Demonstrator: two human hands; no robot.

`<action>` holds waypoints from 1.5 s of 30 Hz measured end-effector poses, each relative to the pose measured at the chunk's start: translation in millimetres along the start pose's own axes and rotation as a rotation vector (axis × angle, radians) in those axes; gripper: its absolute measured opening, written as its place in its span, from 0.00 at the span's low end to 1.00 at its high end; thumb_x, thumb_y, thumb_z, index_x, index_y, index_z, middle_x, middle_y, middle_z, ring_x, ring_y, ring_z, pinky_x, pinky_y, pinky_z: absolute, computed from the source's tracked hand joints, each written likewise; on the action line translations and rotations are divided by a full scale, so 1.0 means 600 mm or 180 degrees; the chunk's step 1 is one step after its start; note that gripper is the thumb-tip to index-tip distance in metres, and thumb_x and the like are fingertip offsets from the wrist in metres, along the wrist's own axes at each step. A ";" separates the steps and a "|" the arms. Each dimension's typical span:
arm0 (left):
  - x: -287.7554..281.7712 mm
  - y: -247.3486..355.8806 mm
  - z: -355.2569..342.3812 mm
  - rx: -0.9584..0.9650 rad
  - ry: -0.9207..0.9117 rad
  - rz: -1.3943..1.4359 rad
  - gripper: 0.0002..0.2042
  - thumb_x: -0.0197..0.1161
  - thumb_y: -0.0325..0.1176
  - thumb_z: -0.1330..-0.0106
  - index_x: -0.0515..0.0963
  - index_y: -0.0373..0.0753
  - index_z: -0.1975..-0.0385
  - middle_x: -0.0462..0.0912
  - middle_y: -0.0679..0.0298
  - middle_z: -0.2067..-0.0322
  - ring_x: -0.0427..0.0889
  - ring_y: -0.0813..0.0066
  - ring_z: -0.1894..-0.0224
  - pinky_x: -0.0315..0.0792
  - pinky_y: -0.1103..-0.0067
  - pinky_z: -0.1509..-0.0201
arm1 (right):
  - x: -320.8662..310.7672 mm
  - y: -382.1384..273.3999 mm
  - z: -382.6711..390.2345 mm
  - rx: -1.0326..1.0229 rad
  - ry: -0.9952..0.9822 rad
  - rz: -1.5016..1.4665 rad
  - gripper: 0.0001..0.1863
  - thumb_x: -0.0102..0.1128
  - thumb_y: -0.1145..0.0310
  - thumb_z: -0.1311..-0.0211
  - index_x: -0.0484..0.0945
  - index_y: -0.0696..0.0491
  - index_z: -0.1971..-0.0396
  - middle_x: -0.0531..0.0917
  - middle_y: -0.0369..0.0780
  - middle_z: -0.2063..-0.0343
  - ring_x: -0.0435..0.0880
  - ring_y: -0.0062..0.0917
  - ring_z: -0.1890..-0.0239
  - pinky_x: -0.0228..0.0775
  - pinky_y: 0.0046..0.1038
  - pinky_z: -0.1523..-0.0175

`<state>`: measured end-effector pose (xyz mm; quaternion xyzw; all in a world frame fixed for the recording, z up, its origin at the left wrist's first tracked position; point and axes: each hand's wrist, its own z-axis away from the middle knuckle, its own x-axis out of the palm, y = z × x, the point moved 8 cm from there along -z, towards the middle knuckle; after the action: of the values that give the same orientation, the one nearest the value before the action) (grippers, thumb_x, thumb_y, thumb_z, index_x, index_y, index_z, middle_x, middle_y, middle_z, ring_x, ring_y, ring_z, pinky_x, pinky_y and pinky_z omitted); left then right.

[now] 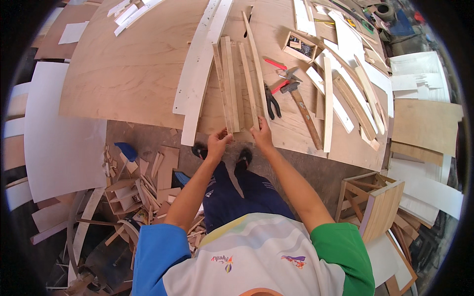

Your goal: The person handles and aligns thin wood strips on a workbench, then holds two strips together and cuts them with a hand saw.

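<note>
Several narrow wooden strips lie lengthwise on the plywood worktop (133,79). My left hand (218,144) is closed on the near end of the leftmost strip (221,86), at the table's front edge. Beside that strip lies a pair of close-set strips (232,84). My right hand (262,132) pinches the near end of another strip (248,81). A longer strip (255,59) runs just to its right, its near end close to my right hand. Black-handled pliers (271,102), a red-handled pincer-like tool (281,88) and a hammer (303,111) lie further right.
Long white boards (200,64) lie left of the strips. An open wooden box of nails (299,47) stands at the back right, near more strips (327,103). A wooden frame (377,202) stands on the floor at right; offcuts (158,172) litter the floor at left.
</note>
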<state>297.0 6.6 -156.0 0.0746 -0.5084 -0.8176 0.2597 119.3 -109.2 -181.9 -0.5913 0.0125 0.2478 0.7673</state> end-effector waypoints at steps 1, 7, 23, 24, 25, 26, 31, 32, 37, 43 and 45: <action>-0.004 0.001 0.006 -0.0041 0.0015 -0.0025 0.17 0.64 0.27 0.38 0.77 0.29 0.49 0.83 0.64 0.65 0.80 0.78 0.67 0.73 0.81 0.62 | 0.003 -0.020 0.003 0.0041 0.0019 0.0060 0.25 0.57 0.75 0.42 0.67 0.57 0.42 0.80 0.42 0.67 0.78 0.26 0.67 0.71 0.27 0.63; 0.023 -0.008 0.011 0.0002 -0.0221 -0.0134 0.17 0.64 0.28 0.37 0.76 0.29 0.49 0.83 0.63 0.66 0.80 0.78 0.67 0.74 0.82 0.63 | -0.020 -0.030 0.001 -0.0179 0.0360 0.0541 0.27 0.56 0.73 0.42 0.67 0.58 0.41 0.78 0.55 0.49 0.76 0.51 0.46 0.67 0.41 0.42; 0.129 -0.014 -0.041 -0.0099 -0.0287 0.0087 0.18 0.64 0.24 0.39 0.73 0.26 0.49 0.81 0.61 0.70 0.80 0.77 0.73 0.74 0.82 0.71 | -0.066 -0.049 -0.044 -0.0637 0.0452 0.1727 0.23 0.52 0.63 0.34 0.67 0.59 0.43 0.80 0.59 0.59 0.79 0.55 0.56 0.70 0.49 0.52; 0.122 -0.019 -0.043 -0.0108 -0.0280 0.0088 0.19 0.64 0.24 0.39 0.73 0.25 0.49 0.81 0.61 0.70 0.80 0.77 0.73 0.74 0.82 0.71 | -0.060 -0.064 -0.052 -0.0410 0.0226 0.1808 0.23 0.51 0.62 0.33 0.66 0.59 0.43 0.81 0.60 0.63 0.79 0.57 0.59 0.70 0.52 0.55; 0.123 -0.016 -0.041 -0.0122 -0.0266 0.0089 0.18 0.64 0.24 0.39 0.73 0.25 0.50 0.81 0.61 0.70 0.80 0.77 0.73 0.74 0.82 0.71 | -0.058 -0.065 -0.056 -0.0165 0.0032 0.1889 0.22 0.50 0.60 0.32 0.66 0.58 0.44 0.81 0.60 0.67 0.80 0.58 0.62 0.69 0.54 0.58; 0.123 -0.013 -0.039 -0.0136 -0.0248 0.0090 0.18 0.64 0.23 0.39 0.73 0.25 0.50 0.81 0.61 0.70 0.80 0.77 0.73 0.75 0.82 0.71 | -0.058 -0.065 -0.058 -0.0205 0.0169 0.1915 0.22 0.50 0.61 0.32 0.66 0.58 0.45 0.81 0.60 0.69 0.80 0.58 0.64 0.69 0.55 0.59; 0.128 -0.006 -0.031 -0.0129 -0.0239 -0.0176 0.19 0.65 0.23 0.39 0.73 0.24 0.49 0.81 0.60 0.70 0.81 0.76 0.73 0.76 0.82 0.71 | -0.051 -0.061 -0.065 -0.0087 0.0606 0.1902 0.18 0.48 0.60 0.31 0.64 0.56 0.49 0.81 0.60 0.70 0.80 0.59 0.64 0.70 0.55 0.58; 0.133 -0.005 -0.030 -0.0161 -0.0223 -0.0169 0.19 0.65 0.22 0.40 0.73 0.24 0.49 0.81 0.60 0.70 0.81 0.76 0.73 0.76 0.82 0.71 | -0.050 -0.062 -0.068 -0.0101 0.0597 0.1839 0.18 0.47 0.60 0.31 0.64 0.56 0.49 0.81 0.60 0.69 0.80 0.59 0.64 0.70 0.55 0.58; 0.137 -0.015 -0.035 -0.0082 -0.0205 -0.0493 0.26 0.65 0.24 0.40 0.69 0.30 0.40 0.82 0.59 0.71 0.82 0.77 0.73 0.76 0.81 0.70 | -0.053 -0.052 -0.058 0.0198 0.0357 0.1554 0.20 0.51 0.64 0.33 0.66 0.58 0.46 0.81 0.59 0.66 0.80 0.58 0.61 0.71 0.51 0.56; 0.163 0.022 -0.038 0.0175 -0.0313 -0.1821 0.33 0.62 0.23 0.41 0.62 0.40 0.33 0.83 0.52 0.69 0.83 0.67 0.66 0.76 0.74 0.61 | -0.064 -0.047 -0.011 -0.0611 0.0479 0.1673 0.27 0.60 0.70 0.44 0.68 0.60 0.44 0.74 0.57 0.51 0.73 0.51 0.47 0.66 0.44 0.44; 0.170 0.033 -0.037 0.0356 -0.0215 -0.2237 0.34 0.62 0.23 0.42 0.62 0.40 0.33 0.83 0.48 0.69 0.84 0.60 0.64 0.76 0.70 0.58 | -0.065 -0.049 0.005 -0.0527 0.0317 0.1797 0.27 0.61 0.69 0.45 0.69 0.60 0.44 0.75 0.55 0.52 0.73 0.51 0.47 0.67 0.44 0.43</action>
<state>225.4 -68.6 -134.8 0.2318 -0.5040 -0.8299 -0.0588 95.9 -125.7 -142.2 -0.6364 0.1938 0.4223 0.6157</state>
